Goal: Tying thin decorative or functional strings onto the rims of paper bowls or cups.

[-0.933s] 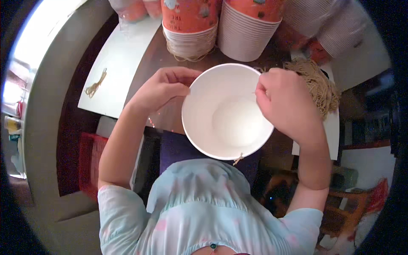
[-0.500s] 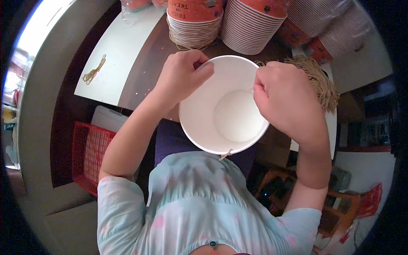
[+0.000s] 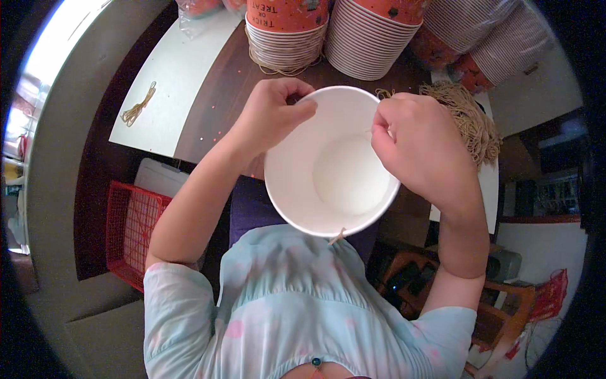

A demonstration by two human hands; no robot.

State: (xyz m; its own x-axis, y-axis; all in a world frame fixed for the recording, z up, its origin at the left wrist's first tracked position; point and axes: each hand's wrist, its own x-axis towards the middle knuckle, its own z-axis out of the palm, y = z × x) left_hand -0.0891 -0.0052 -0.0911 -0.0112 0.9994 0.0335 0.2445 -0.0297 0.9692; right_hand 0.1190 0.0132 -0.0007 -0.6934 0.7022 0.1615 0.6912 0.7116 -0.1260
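A white-lined paper bucket (image 3: pixel 297 164) is tilted toward me, its round mouth facing up and its inside bare. My left hand (image 3: pixel 271 117) grips the upper left rim, thumb inside and fingers behind the wall. At the right side of the rim, my right hand (image 3: pixel 420 142) is closed in a pinch. A thin end of twine pokes out by its fingertips; the rest is hidden by the hand. A knotted end of twine (image 3: pixel 338 237) hangs at the rim nearest me.
Nested orange-and-white buckets stand in one stack (image 3: pixel 287 44) with twine loops and another stack (image 3: pixel 372 38). Bagged stacks (image 3: pixel 473 31) lie at far right. A twine bundle (image 3: pixel 467 117) sits right; a small hank (image 3: pixel 139 104) lies left. A red basket (image 3: pixel 132 234) stands lower left.
The bucket's mouth has tipped slightly and its near rim sits a little lower. My right hand has shifted slightly left; both hands keep their grips.
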